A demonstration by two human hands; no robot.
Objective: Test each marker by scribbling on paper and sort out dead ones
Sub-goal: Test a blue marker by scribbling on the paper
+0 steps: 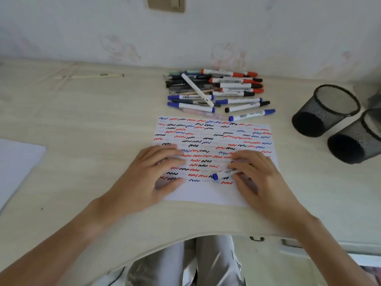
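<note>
A white sheet of paper (206, 193) covered in red, blue and black scribbles lies in the middle of the desk. My left hand (148, 176) rests flat on its left part, fingers spread. My right hand (255, 174) is over the right part of the sheet and its fingers hold a white marker with a blue cap (221, 174), lying almost flat on the paper, cap pointing left. A pile of several markers and pens (216, 89) with red, blue and black caps lies just beyond the paper.
Two black mesh pen cups (323, 112) (354, 139) lie tipped on their sides at the right. Another white sheet (16, 159) sits at the left edge. A thin stick (90, 75) lies at the back left. The desk's curved front edge (185, 238) is near my lap.
</note>
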